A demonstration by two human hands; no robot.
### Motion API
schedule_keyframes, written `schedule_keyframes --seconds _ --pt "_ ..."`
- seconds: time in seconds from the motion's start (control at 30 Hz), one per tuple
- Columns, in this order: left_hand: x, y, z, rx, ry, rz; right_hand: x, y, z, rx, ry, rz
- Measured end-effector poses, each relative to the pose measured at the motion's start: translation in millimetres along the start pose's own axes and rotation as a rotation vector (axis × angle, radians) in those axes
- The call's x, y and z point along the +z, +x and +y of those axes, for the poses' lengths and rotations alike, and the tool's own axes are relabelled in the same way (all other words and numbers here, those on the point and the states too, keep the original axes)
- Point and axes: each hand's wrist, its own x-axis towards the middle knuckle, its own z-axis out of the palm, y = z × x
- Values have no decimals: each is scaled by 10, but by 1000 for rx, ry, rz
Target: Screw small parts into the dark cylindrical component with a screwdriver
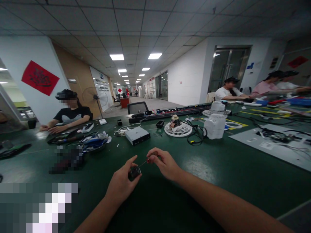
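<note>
My left hand [123, 181] is closed around a small dark cylindrical part [134, 173] with a lighter ring at its end. Held slantwise in my right hand [166, 164] is a thin screwdriver [143, 163], its reddish handle mostly covered by my fingers. The shaft's tip reaches the ringed end of the cylinder; whether it touches cannot be made out. Both hands are over the green tabletop [150, 200]. Beyond them lies a grey box like an optical disc drive [137, 135].
A white fan grille with a motor [178, 127] stands behind my right hand, beside a white plastic housing [215, 125] and black cable. At right is a grey panel with electronics [274, 142]. A blue bundle [96, 142] lies at left. Co-workers sit across the table.
</note>
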Motion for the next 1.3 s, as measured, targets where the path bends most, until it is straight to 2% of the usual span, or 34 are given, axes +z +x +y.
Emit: schedule_keyframes --seconds 0.07,0.23,0.33,0.47,0.6,0.97,1.2,1.3 --pt "0 -4 -2 -3 -11 3 -3 3 9 6 -15 4" --pt "5 -2 -4 3 -6 -42 -6 15 45 61 147 18" --pt "9 5 -12 -15 0 -35 -8 18 43 54 61 41" --pt "10 5 -28 -16 -6 -46 -7 24 23 85 100 21" --pt "13 -1 -30 -2 4 -65 -4 30 6 81 45 13" --pt "10 7 -34 35 9 -64 -2 40 50 154 139 4" --pt "37 3 -46 24 -4 -65 4 31 20 104 34 14" --pt "39 5 -42 10 8 -75 -15 15 -25 43 -107 59"
